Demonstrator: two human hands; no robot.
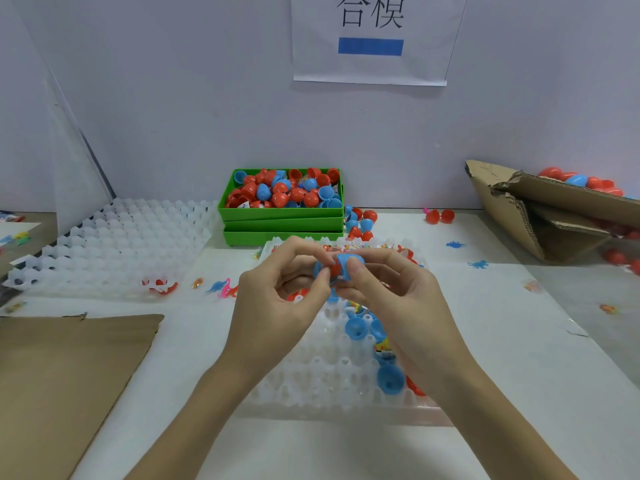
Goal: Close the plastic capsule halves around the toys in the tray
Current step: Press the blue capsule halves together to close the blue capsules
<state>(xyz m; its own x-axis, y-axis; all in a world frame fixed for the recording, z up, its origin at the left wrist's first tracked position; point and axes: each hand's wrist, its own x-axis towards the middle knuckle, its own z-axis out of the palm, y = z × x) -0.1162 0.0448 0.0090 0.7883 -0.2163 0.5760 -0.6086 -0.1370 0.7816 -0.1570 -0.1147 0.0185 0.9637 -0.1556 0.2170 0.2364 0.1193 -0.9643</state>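
Observation:
Above the white cell tray (311, 379), both hands hold a blue capsule (341, 266) with a red toy showing between its two halves. My left hand (277, 306) pinches the left half and my right hand (391, 299) grips the right half. The halves are partly apart. In the tray's right cells sit open blue capsule halves (356, 327), another blue half (390, 379) and wrapped toys. Red halves lie under my hands, mostly hidden.
A stack of green bins (282, 216) full of red and blue capsule halves stands at the back. A stack of white trays (114, 244) lies at left, flat cardboard (65, 372) at front left, a torn carton (540, 209) at right. Small toys are scattered on the table.

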